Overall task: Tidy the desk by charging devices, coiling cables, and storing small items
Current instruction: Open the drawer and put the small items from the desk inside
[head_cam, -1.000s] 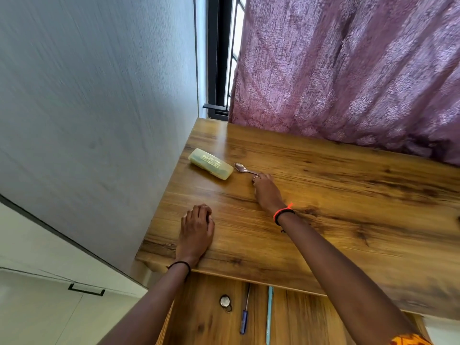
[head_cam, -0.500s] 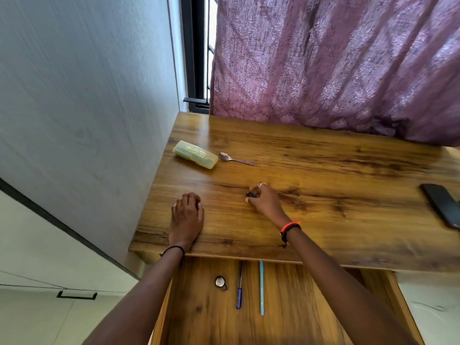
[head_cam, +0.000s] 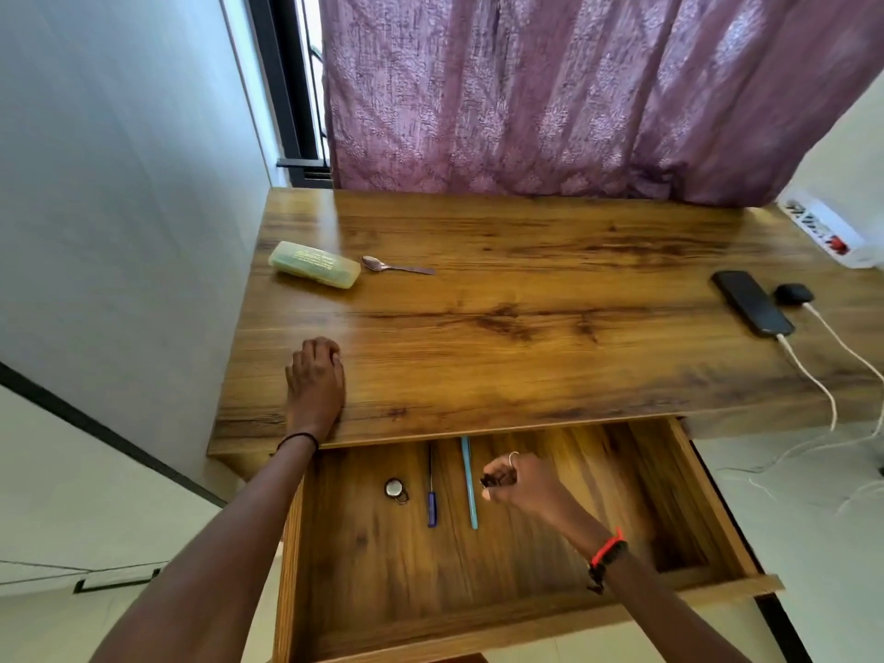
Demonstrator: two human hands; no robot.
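Note:
The wooden desk has its drawer pulled open below the front edge. My right hand hovers over the drawer with its fingers curled round a small dark item, too small to identify. My left hand rests flat on the desk near the left front corner, holding nothing. Inside the drawer lie a round silver keyring piece, a dark blue pen and a light blue pen. A black phone lies at the desk's right with a white cable plugged in.
A pale green case and a metal spoon lie at the back left of the desk. A small black charging case sits beside the phone. A white power strip is at the far right. A purple curtain hangs behind.
My right hand left the spoon, picked up a small dark item on the desk and carried it back over the open drawer. My left hand stayed put; the view pulled back.

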